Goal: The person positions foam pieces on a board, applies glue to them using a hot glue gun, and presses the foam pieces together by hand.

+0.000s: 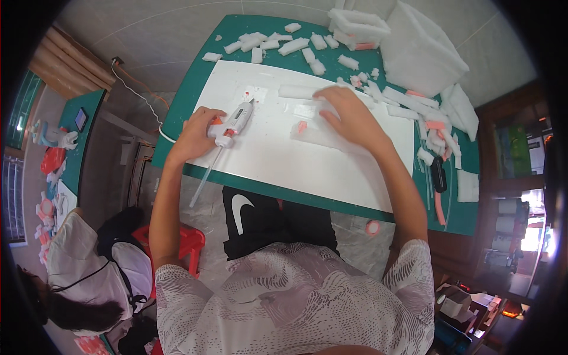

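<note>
My left hand (198, 135) is closed round the handle of a white glue gun (239, 118) with an orange trigger. The gun lies low over a white board (260, 160), nozzle pointing away from me. A clear glue stick (206, 180) juts from its rear toward the near edge. My right hand (349, 115) is over the board's right half, thumb apart from the fingers. Its fingertips touch the right end of a white foam strip (296, 92), and the palm hides part of it. Nearer me lies another white foam strip (319, 137) beside a small pink foam bit (302, 126).
Loose white foam pieces (294, 45) cover the green table's (195, 74) far side. A foam box (420, 50) stands at far right, above white and pink scraps (436, 133) and a black-handled tool (438, 174). A white cord (161, 121) runs off left. Another person (89, 260) sits at left.
</note>
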`<state>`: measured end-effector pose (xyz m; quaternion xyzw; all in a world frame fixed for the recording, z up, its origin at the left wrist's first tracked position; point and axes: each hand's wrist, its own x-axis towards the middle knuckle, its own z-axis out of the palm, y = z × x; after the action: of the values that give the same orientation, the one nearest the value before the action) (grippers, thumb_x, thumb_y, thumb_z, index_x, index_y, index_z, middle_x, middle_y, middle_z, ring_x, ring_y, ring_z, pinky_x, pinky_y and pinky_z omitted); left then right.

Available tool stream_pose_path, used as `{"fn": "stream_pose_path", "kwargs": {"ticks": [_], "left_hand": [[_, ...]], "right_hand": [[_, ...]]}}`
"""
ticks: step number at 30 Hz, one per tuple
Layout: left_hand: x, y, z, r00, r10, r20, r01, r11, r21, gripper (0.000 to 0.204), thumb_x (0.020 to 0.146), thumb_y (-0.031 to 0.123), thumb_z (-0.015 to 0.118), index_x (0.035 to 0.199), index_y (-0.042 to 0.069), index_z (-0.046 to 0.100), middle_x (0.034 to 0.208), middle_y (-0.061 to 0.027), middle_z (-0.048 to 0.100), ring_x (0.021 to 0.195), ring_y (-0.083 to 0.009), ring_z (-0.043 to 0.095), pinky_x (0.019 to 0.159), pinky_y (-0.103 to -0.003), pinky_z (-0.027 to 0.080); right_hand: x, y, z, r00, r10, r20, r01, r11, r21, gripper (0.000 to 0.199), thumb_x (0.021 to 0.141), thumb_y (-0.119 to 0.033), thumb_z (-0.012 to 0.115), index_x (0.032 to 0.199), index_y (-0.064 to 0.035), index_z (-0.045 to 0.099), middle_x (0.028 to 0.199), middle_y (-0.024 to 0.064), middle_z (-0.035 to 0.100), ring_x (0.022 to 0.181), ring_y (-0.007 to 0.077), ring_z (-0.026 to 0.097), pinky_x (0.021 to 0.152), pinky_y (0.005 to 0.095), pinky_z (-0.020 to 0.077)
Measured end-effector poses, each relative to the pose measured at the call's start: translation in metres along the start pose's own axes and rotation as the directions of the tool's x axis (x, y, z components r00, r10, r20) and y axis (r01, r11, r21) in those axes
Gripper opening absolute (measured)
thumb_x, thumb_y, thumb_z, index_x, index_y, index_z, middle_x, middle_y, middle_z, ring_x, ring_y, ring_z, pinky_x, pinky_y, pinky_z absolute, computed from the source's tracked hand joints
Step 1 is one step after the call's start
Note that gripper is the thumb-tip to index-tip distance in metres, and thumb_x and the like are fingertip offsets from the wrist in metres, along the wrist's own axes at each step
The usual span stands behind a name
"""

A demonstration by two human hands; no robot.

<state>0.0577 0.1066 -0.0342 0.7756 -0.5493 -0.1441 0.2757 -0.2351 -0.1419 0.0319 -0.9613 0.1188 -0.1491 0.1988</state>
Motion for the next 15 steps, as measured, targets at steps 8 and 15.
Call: {"fn": "stream_pose_path", "kwargs": {"ticks": [8,15], "left_hand": [[-0.005,0.019,-0.02,0.983,0.043,0.179,-0.031,0.997,-0.073,0.058,0.075,0.001,0.074,0.131,0.004,0.058,0.126,-0.0145,0.056,0.117,-0.0282,0.056,0.104,-0.037,0.046],[-0.025,0.021,-0.019,0.99,0.111,0.084,-0.102,0.989,-0.103,0.052,0.078,-0.001,0.068,0.129,0.003,0.058,0.125,-0.017,0.057,0.117,-0.0322,0.056,0.102,-0.038,0.045]], "right_hand": [[0.048,0.048,0.015,0.966,0.139,0.219,-0.105,0.982,-0.159,0.042,0.087,-0.002,0.066,0.128,-0.0067,0.061,0.128,0.0152,0.063,0.119,0.0308,0.058,0.106,0.0407,0.0434],[0.031,0.04,0.0,0.954,0.174,0.245,-0.134,0.976,-0.169,0.041,0.088,-0.01,0.066,0.128,-0.0059,0.062,0.128,0.0161,0.063,0.12,0.0311,0.058,0.106,0.0405,0.043]]}}
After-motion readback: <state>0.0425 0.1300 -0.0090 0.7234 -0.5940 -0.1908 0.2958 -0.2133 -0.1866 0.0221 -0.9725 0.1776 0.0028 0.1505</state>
